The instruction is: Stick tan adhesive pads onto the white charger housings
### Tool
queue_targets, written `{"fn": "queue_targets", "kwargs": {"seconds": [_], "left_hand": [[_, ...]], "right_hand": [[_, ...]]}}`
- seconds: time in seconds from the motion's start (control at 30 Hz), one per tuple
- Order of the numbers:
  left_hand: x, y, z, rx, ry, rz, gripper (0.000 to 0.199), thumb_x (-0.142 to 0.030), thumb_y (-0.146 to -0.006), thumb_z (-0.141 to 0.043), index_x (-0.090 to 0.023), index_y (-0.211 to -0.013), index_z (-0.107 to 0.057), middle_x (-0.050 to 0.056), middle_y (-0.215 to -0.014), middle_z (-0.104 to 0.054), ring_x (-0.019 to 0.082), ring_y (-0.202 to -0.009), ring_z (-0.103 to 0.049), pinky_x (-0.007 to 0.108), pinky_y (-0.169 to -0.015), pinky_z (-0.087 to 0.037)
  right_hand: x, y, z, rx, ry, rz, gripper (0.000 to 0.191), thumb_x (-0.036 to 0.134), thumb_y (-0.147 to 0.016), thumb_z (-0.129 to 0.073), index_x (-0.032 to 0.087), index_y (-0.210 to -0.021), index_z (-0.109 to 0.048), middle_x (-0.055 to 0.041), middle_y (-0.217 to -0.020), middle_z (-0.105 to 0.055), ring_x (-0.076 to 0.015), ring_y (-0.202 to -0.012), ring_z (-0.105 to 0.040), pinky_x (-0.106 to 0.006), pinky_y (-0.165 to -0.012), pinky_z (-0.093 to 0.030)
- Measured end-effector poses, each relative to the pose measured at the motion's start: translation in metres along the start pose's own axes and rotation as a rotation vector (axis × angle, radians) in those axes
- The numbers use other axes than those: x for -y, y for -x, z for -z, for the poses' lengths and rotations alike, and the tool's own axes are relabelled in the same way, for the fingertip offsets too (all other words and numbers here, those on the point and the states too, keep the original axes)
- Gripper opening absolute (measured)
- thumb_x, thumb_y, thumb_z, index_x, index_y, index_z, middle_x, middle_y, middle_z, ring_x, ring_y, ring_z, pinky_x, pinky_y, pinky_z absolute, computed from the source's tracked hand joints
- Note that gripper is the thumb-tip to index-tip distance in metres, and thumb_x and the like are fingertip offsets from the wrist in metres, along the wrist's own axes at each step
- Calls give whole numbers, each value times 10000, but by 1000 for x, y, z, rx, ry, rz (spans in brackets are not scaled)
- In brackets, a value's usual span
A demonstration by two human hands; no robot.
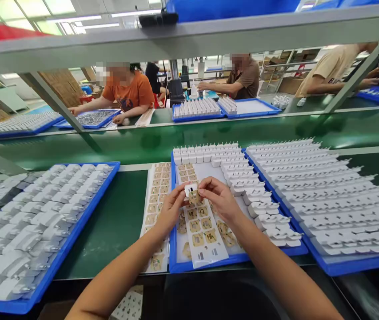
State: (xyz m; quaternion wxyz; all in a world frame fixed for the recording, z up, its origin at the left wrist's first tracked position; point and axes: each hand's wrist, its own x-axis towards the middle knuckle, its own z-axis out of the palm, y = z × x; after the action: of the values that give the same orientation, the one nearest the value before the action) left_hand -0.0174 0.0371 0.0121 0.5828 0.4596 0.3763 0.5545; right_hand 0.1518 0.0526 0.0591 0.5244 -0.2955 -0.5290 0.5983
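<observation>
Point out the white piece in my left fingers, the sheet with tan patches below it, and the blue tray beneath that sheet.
White piece [189, 188]: head view, on its pale face.
Sheet with tan patches [205, 230]: head view, mid-lower part.
Blue tray [182, 267]: head view, front rim.

Dark detail [191, 189] on white piece [187, 192], indistinct
</observation>
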Motion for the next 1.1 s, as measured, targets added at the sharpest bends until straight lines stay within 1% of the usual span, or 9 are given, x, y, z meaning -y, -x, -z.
{"fn": "queue_targets", "kwargs": {"seconds": [0.1, 0.17, 0.27, 0.33, 0.43, 0.5, 0.63, 0.8, 1.1], "left_hand": [[-2, 8, 1, 124, -92, -22, 526, -352, -886, -610, -297, -1401, -517, 66, -1377, -591, 248, -1119, -639, 356, -822, -607], [-5, 10, 1, 156, -187, -95, 601, -312, -855, -650, -309, -1431, -478, 69, -1417, -562, 261, -1181, -604, 338, -825, -605], [-8, 9, 3, 93, -337, -181, 511, -333, -857, -676, -290, -1351, -552, 80, -1392, -579, 254, -1200, -588, 301, -817, -598], [-10, 7, 3, 40, -404, -204, 445, -363, -852, -689, -274, -1280, -603, 80, -1343, -611, 241, -1164, -606, 295, -807, -601], [-13, 6, 2, -5, -496, -267, 430, -399, -813, -732, -256, -1210, -648, 75, -1262, -658, 224, -1090, -638, 285, -766, -610], [-14, 6, 2, -1, -556, -318, 430, -408, -796, -752, -249, -1186, -664, 74, -1222, -682, 215, -1055, -655, 272, -739, -611], [-16, 7, 2, 13, -614, -394, 410, -390, -818, -746, -250, -1195, -662, 69, -1203, -699, 194, -1029, -670, 248, -725, -604], [-17, 7, 5, 10, -683, -413, 422, -417, -812, -753, -240, -1186, -669, 81, -1185, -707, 212, -1048, -672, 257, -721, -599], [-16, 6, 5, 15, -701, -468, 421, -421, -823, -744, -241, -1194, -663, 81, -1163, -715, 211, -1029, -676, 261, -718, -590]], "right_hand": [[0, 4, -1, -48, 37, -1, 186, 342, -780, -752, 207, -828, -633, 9, -801, -598, -122, -711, -556, -256, -663, -481], [1, 6, -2, -42, 45, -2, 176, 334, -784, -751, 209, -828, -636, 12, -796, -594, -120, -708, -555, -254, -664, -477], [2, 8, -4, -12, 81, -3, 169, 339, -797, -739, 211, -833, -634, 10, -798, -597, -124, -720, -561, -255, -669, -478], [2, 8, -3, -46, 133, 17, 160, 339, -806, -727, 215, -840, -632, 7, -811, -601, -129, -744, -567, -256, -682, -479], [2, 8, -2, -123, 204, 51, 127, 321, -828, -703, 219, -850, -632, 4, -844, -612, -137, -789, -582, -261, -722, -484], [2, 8, -1, -124, 224, 60, 108, 312, -841, -691, 222, -857, -633, 1, -859, -618, -144, -816, -594, -274, -759, -493], [2, 9, -3, -92, 238, 71, 73, 289, -855, -684, 228, -859, -644, -2, -871, -623, -154, -859, -605, -289, -799, -501], [4, 10, -6, -113, 247, 47, 74, 295, -860, -688, 233, -861, -648, 0, -861, -629, -154, -835, -607, -300, -794, -514], [4, 11, -5, -110, 249, 39, 62, 288, -867, -690, 235, -873, -657, -3, -880, -635, -155, -853, -613, -299, -804, -527]]}}
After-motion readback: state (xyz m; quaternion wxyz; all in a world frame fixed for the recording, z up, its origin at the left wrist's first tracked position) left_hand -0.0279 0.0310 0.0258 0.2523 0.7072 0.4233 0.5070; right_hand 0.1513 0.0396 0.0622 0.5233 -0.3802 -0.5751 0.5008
